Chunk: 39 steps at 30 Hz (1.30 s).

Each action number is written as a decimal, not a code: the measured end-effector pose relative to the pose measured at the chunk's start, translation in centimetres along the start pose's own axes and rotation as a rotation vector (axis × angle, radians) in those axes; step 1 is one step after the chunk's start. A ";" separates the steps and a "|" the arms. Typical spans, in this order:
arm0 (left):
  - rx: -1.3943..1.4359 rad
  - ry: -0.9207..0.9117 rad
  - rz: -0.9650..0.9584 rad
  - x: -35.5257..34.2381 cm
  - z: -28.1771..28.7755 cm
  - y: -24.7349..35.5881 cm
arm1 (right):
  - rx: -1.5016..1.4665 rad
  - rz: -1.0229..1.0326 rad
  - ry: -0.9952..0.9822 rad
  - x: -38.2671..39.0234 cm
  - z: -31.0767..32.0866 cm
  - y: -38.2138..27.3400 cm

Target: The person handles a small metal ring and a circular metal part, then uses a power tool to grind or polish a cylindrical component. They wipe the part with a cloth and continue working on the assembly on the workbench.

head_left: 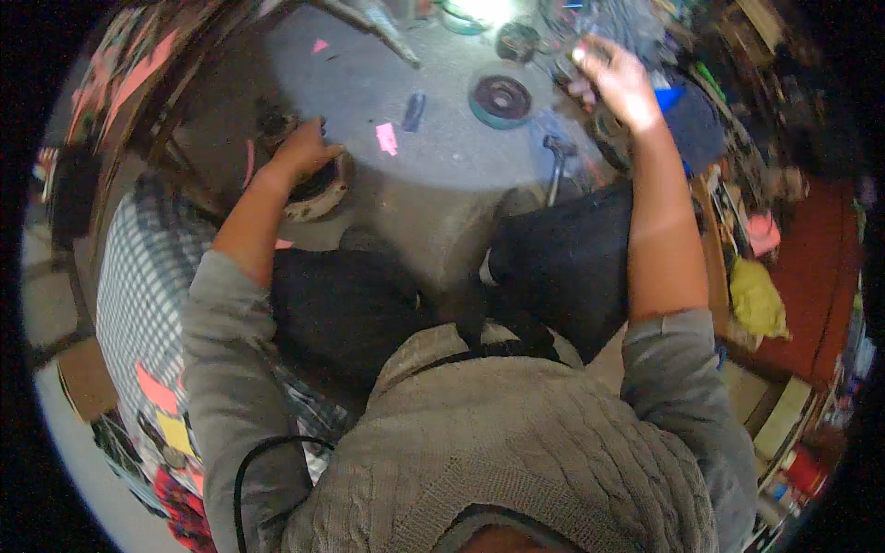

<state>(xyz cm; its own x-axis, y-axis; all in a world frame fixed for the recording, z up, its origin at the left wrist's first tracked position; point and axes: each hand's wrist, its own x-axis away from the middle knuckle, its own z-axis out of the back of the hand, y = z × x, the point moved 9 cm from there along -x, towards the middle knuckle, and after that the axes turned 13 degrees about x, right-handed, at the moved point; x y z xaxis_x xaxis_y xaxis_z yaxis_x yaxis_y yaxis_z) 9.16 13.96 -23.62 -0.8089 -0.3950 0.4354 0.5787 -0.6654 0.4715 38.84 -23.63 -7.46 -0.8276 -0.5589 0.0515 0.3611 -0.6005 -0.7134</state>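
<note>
At the upper left, my left hand (304, 152) reaches over a round, pale-rimmed part (323, 201) with a dark middle. Its thumb stands apart from its fingers, and nothing shows in its grasp; whether it touches the rim I cannot tell. A dark lump (275, 123) lies just beyond this hand. My right hand (619, 85) is raised at the upper right, brightly lit and blurred. Its fingers are bent and closed with the thumb, around something too smeared to name. Below it, a hammer (556, 166) rests with its head away from me.
A round green-edged disc (501, 98) lies on the floor ahead, beside a small dark coil-like part (517, 42). Pink scraps (386, 138) and a blue-grey strip (416, 111) lie nearer the middle. Clutter and a yellow cloth (758, 300) line the right; a checked cloth (152, 276) covers something left.
</note>
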 end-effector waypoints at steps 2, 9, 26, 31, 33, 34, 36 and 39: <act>0.034 0.026 -0.070 0.1 -0.3 0.9 | -0.181 -0.123 0.070 -0.5 2.1 2.3; 0.026 -0.076 -0.090 0.3 -2.1 0.1 | -0.665 0.004 0.477 2.1 10.7 3.7; -0.043 0.037 0.034 3.4 0.1 -0.9 | 0.014 -0.639 0.555 7.5 28.1 40.9; 0.031 0.075 -0.063 4.2 0.5 1.1 | 0.524 -0.956 0.298 4.2 25.0 46.3; 0.049 0.048 -0.073 5.0 0.5 1.4 | 0.828 -0.954 0.184 3.3 25.3 47.2; 0.061 0.063 -0.086 5.3 0.7 1.7 | 0.944 -0.844 0.163 2.3 25.5 47.3; 0.058 0.140 -0.149 6.3 1.5 2.5 | 1.144 -0.742 0.208 1.6 27.0 47.3; 0.080 0.188 -0.230 7.2 1.7 4.4 | 0.585 -0.719 0.587 1.8 31.5 45.9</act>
<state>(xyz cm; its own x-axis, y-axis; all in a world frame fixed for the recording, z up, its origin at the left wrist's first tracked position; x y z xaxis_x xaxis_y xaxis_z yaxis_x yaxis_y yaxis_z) 6.06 9.24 -17.10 -0.9202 -0.3554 0.1641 0.3787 -0.7018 0.6034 67.48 -70.18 -18.14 -0.9462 0.2968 -0.1290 -0.2683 -0.9423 -0.2001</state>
